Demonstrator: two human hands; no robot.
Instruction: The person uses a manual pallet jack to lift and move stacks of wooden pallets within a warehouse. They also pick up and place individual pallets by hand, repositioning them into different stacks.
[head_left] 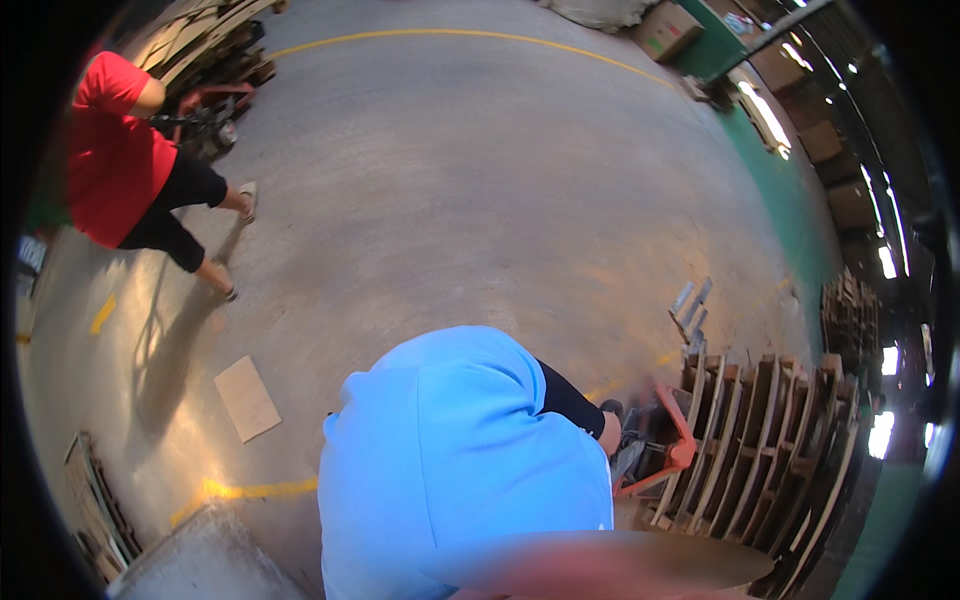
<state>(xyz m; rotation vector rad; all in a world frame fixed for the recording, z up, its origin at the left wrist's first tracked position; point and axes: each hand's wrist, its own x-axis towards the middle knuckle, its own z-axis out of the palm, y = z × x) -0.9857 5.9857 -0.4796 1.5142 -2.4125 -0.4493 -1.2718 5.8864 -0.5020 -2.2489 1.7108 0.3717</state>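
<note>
Neither of my hands shows clearly in the head view. A light blue shirt (470,450) fills the lower middle, with a black trouser leg (570,400) beside it; I cannot tell whose body this is. Across the lower edge lies a blurred reddish-brown shape (610,562), too close and smeared to name. Right of the blue shirt, a red metal frame (682,440), like part of a pallet jack, sits against a stack of wooden pallets (750,440). A foot partly shows next to that frame. What my hands hold or touch is hidden.
A person in a red shirt (120,150) stands at the far left near red wheeled equipment (215,110) and stacked wood (210,40). A flat cardboard piece (247,399) lies on the grey floor (480,190). Boxes (665,32) stand at the far right.
</note>
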